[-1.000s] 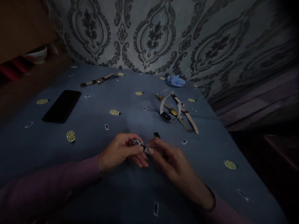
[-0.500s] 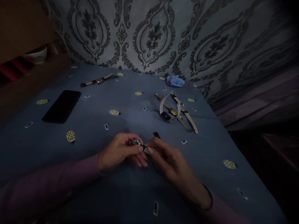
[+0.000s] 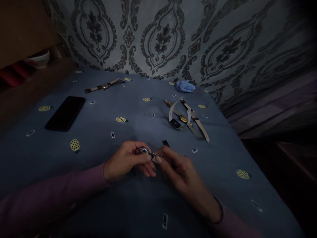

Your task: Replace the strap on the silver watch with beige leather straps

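Between my two hands is a wristwatch with a shiny silver case, held just above the table. My left hand grips the case between thumb and fingers. My right hand pinches the watch's strap close to the case, thumb on top. A dark strap end shows beyond my right fingers; whether it belongs to the same watch is hidden by the hand.
A smart band with a pale strap lies across a gold watch, beside a brown-strapped watch. A blue crumpled cloth sits behind them. Left are a black phone and another watch.
The watch case has tilted slightly in my left hand and shows more of its shiny surface. Both hands otherwise keep their grip and place.
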Demonstrator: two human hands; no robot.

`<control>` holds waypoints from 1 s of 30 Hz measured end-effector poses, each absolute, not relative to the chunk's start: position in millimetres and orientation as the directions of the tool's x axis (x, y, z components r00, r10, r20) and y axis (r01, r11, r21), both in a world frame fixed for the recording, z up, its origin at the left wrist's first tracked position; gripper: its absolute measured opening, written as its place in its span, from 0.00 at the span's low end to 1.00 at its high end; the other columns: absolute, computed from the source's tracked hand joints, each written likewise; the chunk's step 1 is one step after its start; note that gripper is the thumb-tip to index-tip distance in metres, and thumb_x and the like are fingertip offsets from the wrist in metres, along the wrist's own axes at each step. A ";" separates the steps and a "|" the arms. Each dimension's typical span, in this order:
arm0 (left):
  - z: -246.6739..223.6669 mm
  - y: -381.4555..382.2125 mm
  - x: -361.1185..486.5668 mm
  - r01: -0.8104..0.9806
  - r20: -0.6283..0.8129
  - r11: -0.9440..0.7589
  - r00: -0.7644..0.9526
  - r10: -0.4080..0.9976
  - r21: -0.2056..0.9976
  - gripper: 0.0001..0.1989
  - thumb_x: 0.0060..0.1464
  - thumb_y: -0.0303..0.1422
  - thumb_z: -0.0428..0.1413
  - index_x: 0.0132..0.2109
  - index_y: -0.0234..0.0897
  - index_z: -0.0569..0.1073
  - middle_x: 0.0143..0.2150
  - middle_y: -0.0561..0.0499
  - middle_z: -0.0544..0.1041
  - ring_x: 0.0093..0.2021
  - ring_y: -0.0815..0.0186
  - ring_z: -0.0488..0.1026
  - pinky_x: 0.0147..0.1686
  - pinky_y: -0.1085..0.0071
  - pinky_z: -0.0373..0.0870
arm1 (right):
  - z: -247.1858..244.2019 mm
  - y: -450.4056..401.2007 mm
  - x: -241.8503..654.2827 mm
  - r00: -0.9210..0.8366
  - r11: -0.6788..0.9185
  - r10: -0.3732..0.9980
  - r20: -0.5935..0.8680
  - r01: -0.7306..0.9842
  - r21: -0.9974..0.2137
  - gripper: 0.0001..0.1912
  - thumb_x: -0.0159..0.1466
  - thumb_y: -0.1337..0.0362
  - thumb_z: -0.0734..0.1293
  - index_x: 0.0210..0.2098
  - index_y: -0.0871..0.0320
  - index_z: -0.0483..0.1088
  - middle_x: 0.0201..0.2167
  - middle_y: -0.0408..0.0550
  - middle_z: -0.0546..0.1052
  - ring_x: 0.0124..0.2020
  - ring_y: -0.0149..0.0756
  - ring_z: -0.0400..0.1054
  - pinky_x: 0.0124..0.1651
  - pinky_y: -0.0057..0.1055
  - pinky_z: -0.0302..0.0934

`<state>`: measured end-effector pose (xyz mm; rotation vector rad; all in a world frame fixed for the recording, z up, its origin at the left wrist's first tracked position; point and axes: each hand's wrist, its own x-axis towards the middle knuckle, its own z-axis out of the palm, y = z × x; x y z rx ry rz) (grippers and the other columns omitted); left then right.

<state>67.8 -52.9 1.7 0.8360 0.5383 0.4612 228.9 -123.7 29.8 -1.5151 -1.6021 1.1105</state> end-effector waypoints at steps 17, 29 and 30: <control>0.2 -55.1 66.3 -0.161 -0.270 0.599 0.781 0.563 0.784 0.04 0.53 0.26 0.58 0.33 0.29 0.70 0.25 0.50 0.77 0.24 0.68 0.78 0.22 0.80 0.72 | 30.0 -124.2 231.8 -0.128 -0.025 0.987 -0.100 0.490 -0.871 0.13 0.68 0.61 0.59 0.29 0.58 0.65 0.22 0.40 0.67 0.23 0.28 0.58 0.25 0.25 0.53; -2.0 -60.8 67.7 -0.193 -0.260 0.615 0.781 0.568 0.764 0.10 0.53 0.32 0.61 0.34 0.30 0.69 0.26 0.51 0.77 0.26 0.67 0.79 0.24 0.79 0.73 | 28.7 -123.2 234.2 -0.147 0.001 0.985 -0.087 0.513 -0.859 0.13 0.67 0.63 0.59 0.28 0.58 0.66 0.23 0.42 0.69 0.26 0.30 0.63 0.29 0.26 0.57; -2.5 -61.7 68.0 -0.197 -0.262 0.619 0.779 0.570 0.760 0.10 0.53 0.33 0.61 0.34 0.30 0.69 0.26 0.50 0.77 0.26 0.67 0.79 0.24 0.79 0.73 | 28.3 -123.3 234.3 -0.150 0.008 0.985 -0.082 0.517 -0.856 0.13 0.67 0.63 0.58 0.28 0.58 0.66 0.23 0.42 0.69 0.26 0.30 0.63 0.29 0.26 0.57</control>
